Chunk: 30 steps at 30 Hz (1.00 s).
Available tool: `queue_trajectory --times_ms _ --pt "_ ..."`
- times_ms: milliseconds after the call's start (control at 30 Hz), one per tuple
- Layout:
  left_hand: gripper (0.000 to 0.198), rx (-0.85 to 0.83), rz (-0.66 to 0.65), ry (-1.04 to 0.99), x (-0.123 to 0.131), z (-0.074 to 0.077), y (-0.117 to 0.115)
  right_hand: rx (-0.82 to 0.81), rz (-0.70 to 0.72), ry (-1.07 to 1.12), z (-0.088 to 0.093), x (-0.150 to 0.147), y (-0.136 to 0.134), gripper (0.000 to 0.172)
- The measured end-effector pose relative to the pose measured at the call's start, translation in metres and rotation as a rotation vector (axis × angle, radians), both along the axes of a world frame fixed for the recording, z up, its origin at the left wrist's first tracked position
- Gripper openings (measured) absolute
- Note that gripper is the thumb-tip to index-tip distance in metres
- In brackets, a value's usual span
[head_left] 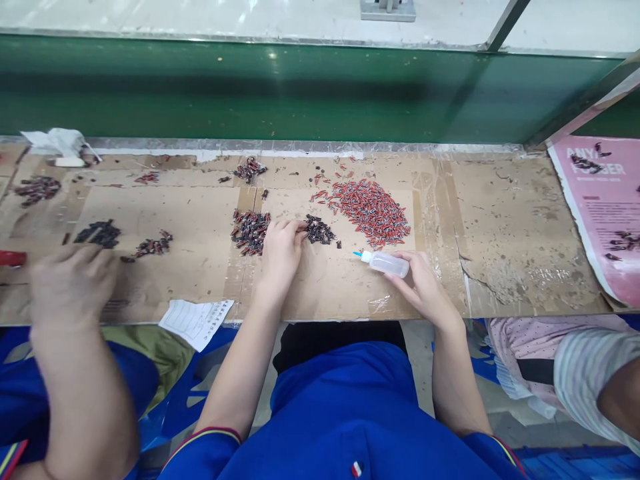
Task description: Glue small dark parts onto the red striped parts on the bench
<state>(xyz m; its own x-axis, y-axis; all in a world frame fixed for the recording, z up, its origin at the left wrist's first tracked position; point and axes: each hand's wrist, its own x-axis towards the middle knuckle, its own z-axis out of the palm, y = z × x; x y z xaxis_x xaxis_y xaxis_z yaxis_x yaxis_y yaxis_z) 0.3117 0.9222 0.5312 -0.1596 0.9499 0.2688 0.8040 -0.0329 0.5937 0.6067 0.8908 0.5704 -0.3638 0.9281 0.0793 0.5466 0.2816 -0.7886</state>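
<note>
My right hand (417,283) holds a small translucent squeeze bottle (390,264) on its side, its white cap and blue nozzle pointing left. With fingers drawn together, my left hand (281,248) is at the left edge of a pile of small black pieces (320,230); what is in its pinch is too small to make out. Left of that hand lies a heap of joined red-and-black pieces (249,232), partly covered by it. A large heap of small red parts with pale ends (373,212) spreads beyond the bottle.
Cardboard (350,287) covers the bench, with a green conveyor belt (250,93) behind it. On the left, a co-worker's hand (75,280) is beside black pieces (103,233). A paper slip (197,320) overhangs the front edge. A pink sheet (600,213) lies right, near another person's sleeve (590,373).
</note>
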Motion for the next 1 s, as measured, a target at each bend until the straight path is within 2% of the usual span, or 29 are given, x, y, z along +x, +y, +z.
queue_trajectory --times_ms 100,200,300,367,533,633,767,867,1000 --pt "0.013 -0.025 0.032 0.025 -0.001 0.004 -0.005 -0.162 -0.184 0.381 -0.003 -0.003 -0.009 0.039" --pt "0.016 0.016 0.011 0.01 0.004 0.016 -0.024 -0.306 -0.357 0.773 -0.009 -0.01 -0.013 0.041" --pt "0.016 0.036 -0.112 -0.084 0.019 0.023 -0.046 -0.401 -0.438 0.992 -0.013 -0.019 -0.013 0.039" --pt "0.014 0.025 -0.176 -0.159 0.031 0.021 -0.058 -0.429 -0.435 1.056 -0.014 -0.026 -0.012 0.039" --pt "0.004 -0.045 -0.156 -0.302 0.053 0.011 -0.07 -0.511 -0.432 1.03 -0.01 -0.043 -0.009 0.04" --pt "0.008 -0.08 -0.128 -0.365 0.055 0.009 -0.072 -0.537 -0.469 0.993 -0.009 -0.05 -0.007 0.036" --pt "0.016 -0.078 -0.105 -0.412 0.055 0.008 -0.074 -0.418 -0.523 0.821 -0.008 -0.057 -0.007 0.027" --pt "0.015 -0.088 -0.107 -0.445 0.055 0.007 -0.074 -0.315 -0.561 0.66 -0.008 -0.062 -0.01 0.024" --pt "0.013 -0.089 -0.083 -0.47 0.056 0.005 -0.074 -0.29 -0.588 0.577 -0.011 -0.068 -0.014 0.023"
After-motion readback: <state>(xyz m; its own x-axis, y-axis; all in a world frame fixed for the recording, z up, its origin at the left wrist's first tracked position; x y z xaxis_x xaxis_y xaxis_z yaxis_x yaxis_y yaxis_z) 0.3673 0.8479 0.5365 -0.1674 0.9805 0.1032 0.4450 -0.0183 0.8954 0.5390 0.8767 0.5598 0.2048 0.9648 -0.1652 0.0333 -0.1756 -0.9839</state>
